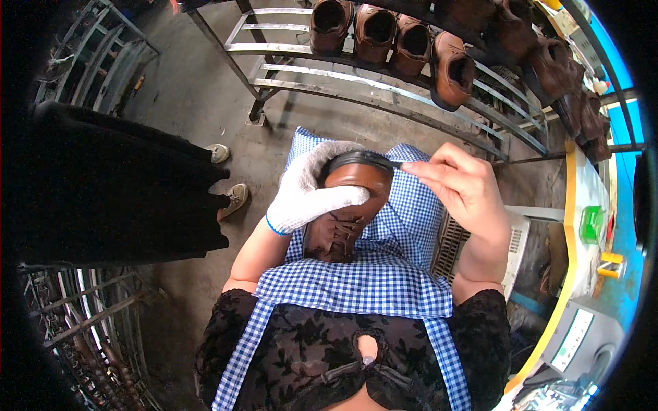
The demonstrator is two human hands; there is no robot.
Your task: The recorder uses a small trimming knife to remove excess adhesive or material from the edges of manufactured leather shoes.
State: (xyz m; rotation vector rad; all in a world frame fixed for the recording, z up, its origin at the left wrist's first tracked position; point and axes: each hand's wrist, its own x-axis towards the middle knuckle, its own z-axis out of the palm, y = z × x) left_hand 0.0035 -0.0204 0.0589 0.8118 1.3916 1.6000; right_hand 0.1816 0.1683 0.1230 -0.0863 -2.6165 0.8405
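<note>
A brown lace-up leather shoe (367,179) with a dark sole is held over my lap, its toe pointing away from me. My left hand (305,188), in a white knitted glove with a blue cuff, wraps round its side, the thumb lying across the upper. My bare right hand (460,179) pinches a thin dark tool (394,164), perhaps a small brush. The tool's tip meets the sole edge at the toe; its exact end is hard to make out. A blue-and-white checked apron (356,284) covers my lap beneath the shoe.
Ahead stands a metal rack (377,103) bearing several brown shoes (412,46). A person in a long black garment (130,188) stands at my left. A yellow-edged bench (570,267) with a green container (591,224) runs along my right. Another rack (89,318) is at lower left.
</note>
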